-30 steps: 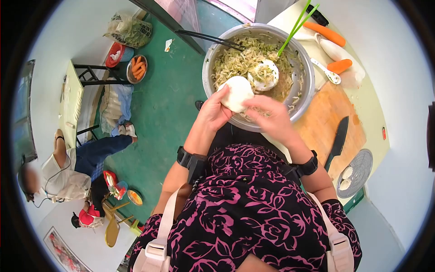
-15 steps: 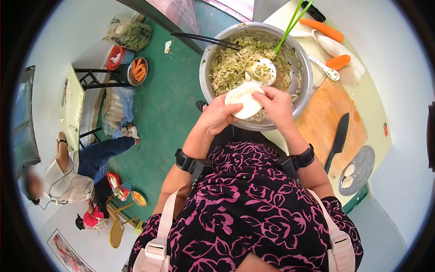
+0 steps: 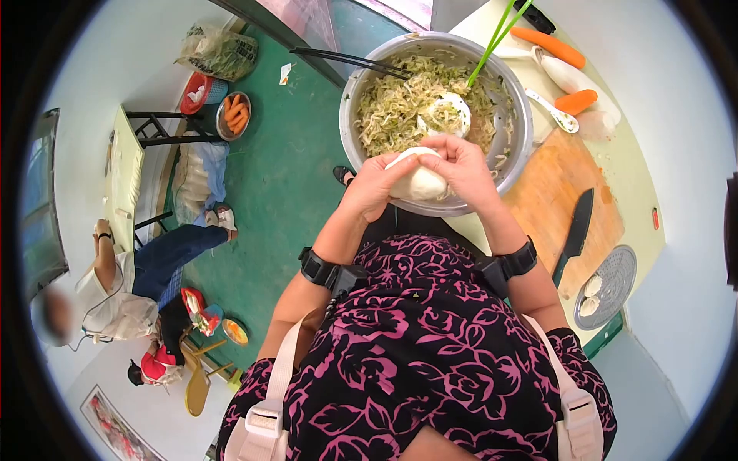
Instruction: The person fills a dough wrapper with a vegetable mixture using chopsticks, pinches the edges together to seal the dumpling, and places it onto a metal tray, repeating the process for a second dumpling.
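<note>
Your left hand and right hand both pinch dough, fingers closed on its edges. Dough held upper centre of frame, over near side of metal bowl. Filling inside, small white bowl amid it. Knife on cutting board, right of frame.

Cannot see most fingers of the left hand, tucked under the dough, nor the metal bowl rim behind that wrist. Cannot follow the green chopsticks past the top edge. Cannot name the cut-off dark object alongside, nor the small pale pieces on the grey tray.
</note>
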`<state>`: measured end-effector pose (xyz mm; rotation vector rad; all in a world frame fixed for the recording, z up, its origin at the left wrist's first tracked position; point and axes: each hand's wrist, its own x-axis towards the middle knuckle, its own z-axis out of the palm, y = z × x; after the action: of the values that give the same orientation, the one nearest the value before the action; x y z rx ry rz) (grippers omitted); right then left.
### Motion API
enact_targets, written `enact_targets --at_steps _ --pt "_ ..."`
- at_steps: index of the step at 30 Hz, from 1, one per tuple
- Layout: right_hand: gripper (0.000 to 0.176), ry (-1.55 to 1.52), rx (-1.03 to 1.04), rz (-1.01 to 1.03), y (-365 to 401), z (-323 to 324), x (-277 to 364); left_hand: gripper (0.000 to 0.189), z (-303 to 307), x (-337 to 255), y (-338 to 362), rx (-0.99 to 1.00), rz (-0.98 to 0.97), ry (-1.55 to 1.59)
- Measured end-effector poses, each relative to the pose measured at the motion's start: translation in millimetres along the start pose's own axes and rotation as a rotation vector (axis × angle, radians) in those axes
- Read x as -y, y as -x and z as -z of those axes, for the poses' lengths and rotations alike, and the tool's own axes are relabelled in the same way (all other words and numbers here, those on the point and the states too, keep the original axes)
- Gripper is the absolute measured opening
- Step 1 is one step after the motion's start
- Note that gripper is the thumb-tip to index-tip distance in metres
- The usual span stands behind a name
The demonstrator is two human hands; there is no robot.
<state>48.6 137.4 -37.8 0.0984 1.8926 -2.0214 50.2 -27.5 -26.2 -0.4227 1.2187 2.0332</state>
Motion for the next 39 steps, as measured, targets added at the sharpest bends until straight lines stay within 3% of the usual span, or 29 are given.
enact_targets --at_steps 3,6,9,15,18,21,25,27,31,34,36,37,39 --pt "0.024 -0.230 -0.108 -0.123 2 2 7 0.026 -2 0 -2 -0.085 -0.028 0.116" --pt "0.025 -0.520 0.032 -0.268 4 -4 -4 0.027 -6 -5 -1 -0.156 -0.028 0.195" --pt "0.025 -0.568 0.012 -0.270 9 -12 -7 0.029 -7 -3 -1 -0.148 -0.034 0.190" --pt "0.025 -0.288 -0.099 -0.235 16 -3 -1 0.035 -4 -1 4 -0.086 -0.038 0.137" --pt "0.023 -0.314 -0.026 -0.156 16 -3 3 0.036 -2 3 6 -0.033 -0.048 0.092" --pt "0.020 -0.286 -0.012 -0.176 15 -5 -8 0.035 0 4 12 0.004 -0.015 0.114" --pt "0.016 -0.368 -0.029 -0.353 18 -6 -9 0.031 5 7 22 0.036 0.053 0.164" --pt "0.014 -0.286 -0.097 -0.281 21 -3 -9 0.035 9 5 29 0.051 0.100 0.169" --pt "0.013 0.011 -0.184 -0.025 22 -1 0 0.046 18 10 22 0.000 0.063 -0.213" --pt "0.015 0.361 -0.148 0.162 25 -9 29 0.050 17 8 4 0.008 0.006 -0.054" --pt "0.015 0.553 -0.043 0.350 25 -15 42 0.066 16 9 -13 0.097 -0.037 0.051" --pt "0.014 0.552 0.039 0.281 27 -18 57 0.070 12 6 -16 0.191 -0.044 0.185" --pt "0.015 0.460 0.003 0.243 25 -21 58 0.083 6 0 -15 0.379 0.004 0.401"
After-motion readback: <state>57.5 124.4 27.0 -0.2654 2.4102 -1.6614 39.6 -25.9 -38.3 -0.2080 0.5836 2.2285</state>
